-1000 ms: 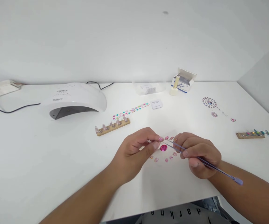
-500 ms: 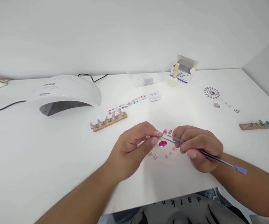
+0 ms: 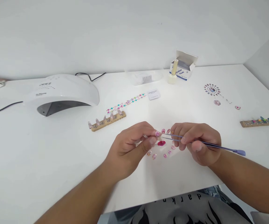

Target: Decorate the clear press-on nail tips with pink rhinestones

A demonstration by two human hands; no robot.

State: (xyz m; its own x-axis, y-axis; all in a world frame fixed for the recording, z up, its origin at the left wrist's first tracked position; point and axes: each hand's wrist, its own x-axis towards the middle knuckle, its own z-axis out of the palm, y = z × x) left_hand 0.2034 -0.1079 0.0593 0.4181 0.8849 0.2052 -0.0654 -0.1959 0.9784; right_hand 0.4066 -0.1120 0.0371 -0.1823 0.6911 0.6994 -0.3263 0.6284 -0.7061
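Note:
My left hand (image 3: 132,151) is closed in a pinch, a small pink patterned piece (image 3: 157,133) showing at its fingertips; I cannot make out how it is gripped. Purple tweezers (image 3: 227,149) lie in my closed right hand (image 3: 198,141), their slightly parted tips reaching the left fingertips beside that piece. Just under the tips, on the table, is a shiny dark-pink oval gem (image 3: 161,143). Around the gem several small pink nail-shaped pieces (image 3: 154,156) form a loose ring, partly hidden by both hands.
A white nail lamp (image 3: 69,91) stands at left. Nearer the middle are a wooden stand with nail tips (image 3: 107,121), a flower sticker strip (image 3: 126,103) and an alcohol pad packet (image 3: 153,94). Behind stand a bottle (image 3: 172,77) and an open box (image 3: 183,70). Another nail stand (image 3: 255,123) lies right.
My right hand has shifted slightly up and turned the tweezers flatter, their back end now higher. The left hand keeps its pinch. The whole view has moved a little.

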